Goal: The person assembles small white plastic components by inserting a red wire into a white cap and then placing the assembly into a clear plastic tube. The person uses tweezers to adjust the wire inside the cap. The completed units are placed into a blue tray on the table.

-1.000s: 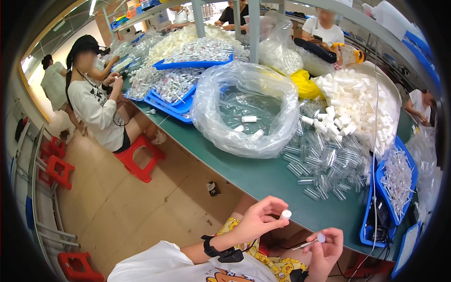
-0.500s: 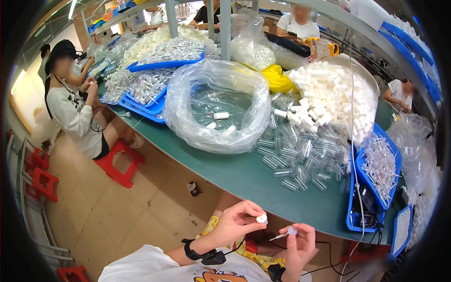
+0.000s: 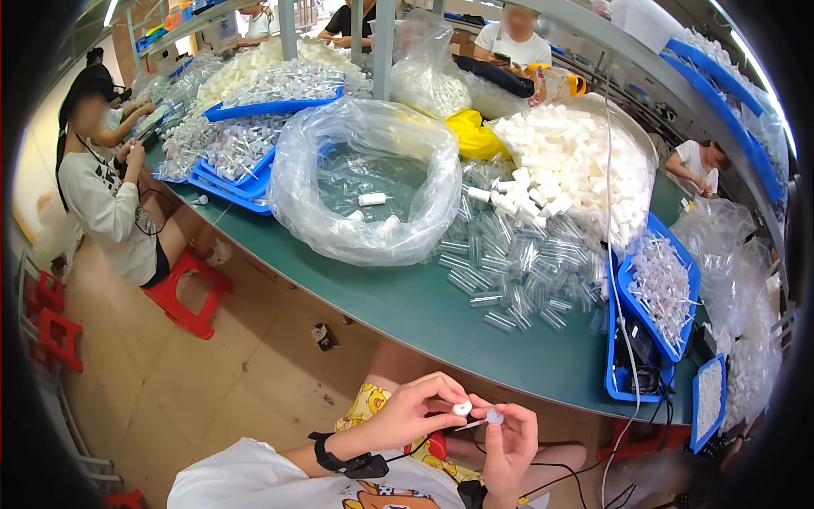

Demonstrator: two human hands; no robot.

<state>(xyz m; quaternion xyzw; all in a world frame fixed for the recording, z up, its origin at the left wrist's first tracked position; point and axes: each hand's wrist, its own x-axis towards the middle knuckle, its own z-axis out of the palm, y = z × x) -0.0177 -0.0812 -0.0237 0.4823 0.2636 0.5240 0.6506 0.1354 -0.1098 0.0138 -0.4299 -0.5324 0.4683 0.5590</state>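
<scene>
My left hand (image 3: 414,416) pinches a small white cylinder (image 3: 461,409) between thumb and fingertips, with its holed end showing. Close beside it, my right hand (image 3: 514,443) is closed on a small stemmed piece (image 3: 494,416), which has a pale translucent round head and a thin white stem. The stem points left, toward my left hand, just below the white cylinder. I cannot tell whether the two parts touch. Both hands are over my lap, in front of the green table's (image 3: 373,305) near edge.
On the table lie a rolled-down clear plastic bag (image 3: 292,204) around a few white capped tubes, a heap of white cylinders (image 3: 577,161), clear tubes (image 3: 517,271) and blue trays (image 3: 688,293) of stemmed pieces. A white cable (image 3: 617,297) hangs at right. Co-workers sit around, one (image 3: 106,199) at left.
My hands have come closer together, the right one moving left toward the white cylinder. The whole scene has shifted leftward and slightly up in view.
</scene>
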